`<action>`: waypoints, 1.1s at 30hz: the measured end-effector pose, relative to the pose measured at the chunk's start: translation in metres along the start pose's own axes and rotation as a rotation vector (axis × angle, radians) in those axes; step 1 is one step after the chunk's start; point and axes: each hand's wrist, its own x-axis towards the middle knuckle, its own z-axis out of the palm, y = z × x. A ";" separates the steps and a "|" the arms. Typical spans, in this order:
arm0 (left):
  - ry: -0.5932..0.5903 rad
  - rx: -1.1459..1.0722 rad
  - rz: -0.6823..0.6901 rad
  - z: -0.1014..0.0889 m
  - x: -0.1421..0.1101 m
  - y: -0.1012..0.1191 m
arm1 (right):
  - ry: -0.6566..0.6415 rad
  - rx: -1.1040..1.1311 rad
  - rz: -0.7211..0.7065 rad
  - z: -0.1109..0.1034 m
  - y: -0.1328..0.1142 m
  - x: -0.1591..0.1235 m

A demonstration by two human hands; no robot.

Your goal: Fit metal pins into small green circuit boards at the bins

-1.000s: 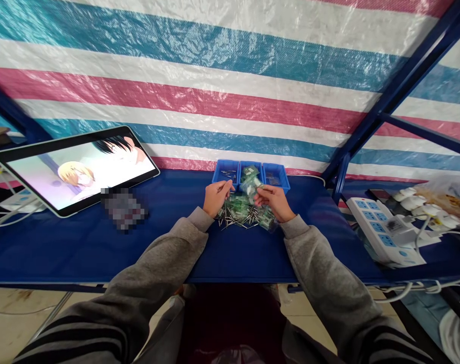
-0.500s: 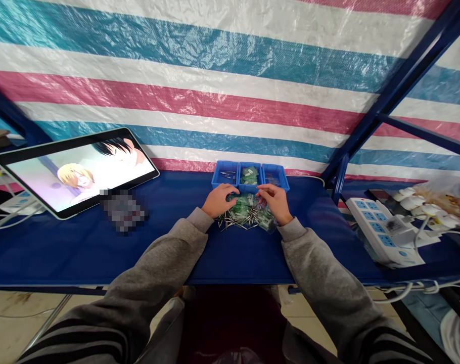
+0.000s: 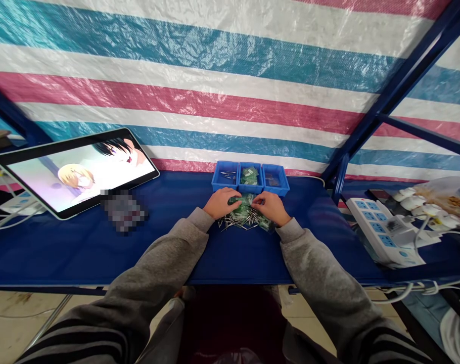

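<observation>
A mixed pile of small green pieces (image 3: 245, 205) and thin metal pins (image 3: 235, 221) lies on the blue table, between my two hands. My left hand (image 3: 220, 203) arches over the left side of the pile, thumb and fingers apart, with nothing visible in its grasp. At the right side, my right hand (image 3: 272, 207) has thumb and fingertips closed together over the green pieces. Whatever they pinch is too small to make out. Just behind the pile stand three blue bins: the left bin (image 3: 216, 180) has a few metal pins, the middle bin (image 3: 250, 188) green pieces, the right bin (image 3: 278, 191) small dark pieces.
A tablet (image 3: 74, 172) playing a cartoon leans at the left, a blurred-out item (image 3: 124, 211) in front of it. White power strips (image 3: 381, 230) with plugs and cables lie to the right. Striped sheeting (image 3: 215, 101) hangs behind, and a blue metal frame (image 3: 366, 119) slants at the right.
My right hand has shifted slightly left and lower, and its fingers have closed together. My left hand stays at nearly the same place over the pile.
</observation>
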 end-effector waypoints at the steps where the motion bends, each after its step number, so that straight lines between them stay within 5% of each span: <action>1: 0.003 -0.011 0.002 0.000 0.000 0.000 | 0.000 0.004 -0.004 0.001 0.001 0.000; 7: 0.064 -0.095 -0.001 0.000 0.001 0.001 | 0.054 0.186 0.025 0.002 0.004 0.003; 17: 0.140 -0.271 0.070 0.002 -0.001 0.015 | 0.111 0.983 0.102 -0.011 -0.018 -0.003; 33: 0.255 -0.299 -0.040 -0.001 0.000 0.022 | 0.083 0.908 0.087 -0.005 -0.026 -0.005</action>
